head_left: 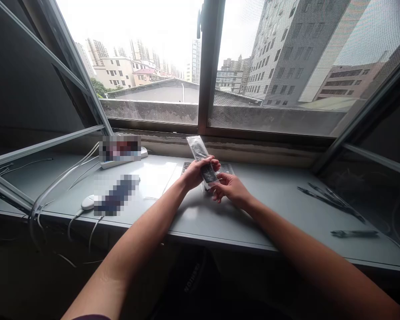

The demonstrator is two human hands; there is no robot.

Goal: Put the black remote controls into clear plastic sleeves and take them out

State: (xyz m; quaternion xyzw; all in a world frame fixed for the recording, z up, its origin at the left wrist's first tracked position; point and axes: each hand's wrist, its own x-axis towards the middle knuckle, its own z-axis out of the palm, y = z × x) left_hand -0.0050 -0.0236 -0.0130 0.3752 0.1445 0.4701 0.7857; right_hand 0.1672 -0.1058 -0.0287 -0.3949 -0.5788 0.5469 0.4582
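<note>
A long, narrow clear plastic packet (196, 147) with something dark inside is held tilted above the table. My left hand (194, 174) wraps around its middle, with the upper end sticking out past the fingers. At the lower end, the thumb and fingers of my right hand (230, 187) pinch the packet's edge. What the dark content is, I cannot make out. Behind my hands lies a flat dark item (226, 168), partly covered by them. A small patterned piece (186, 166) shows beside my left hand.
The grey table (270, 191) runs below a window. At left are a white power strip (142, 153), cables, a white round-ended plug (87, 202) and a pixelated dark object (116, 198). Several dark pen-like sticks (330, 200) and another single one (354, 234) lie at right. Metal frames flank both sides.
</note>
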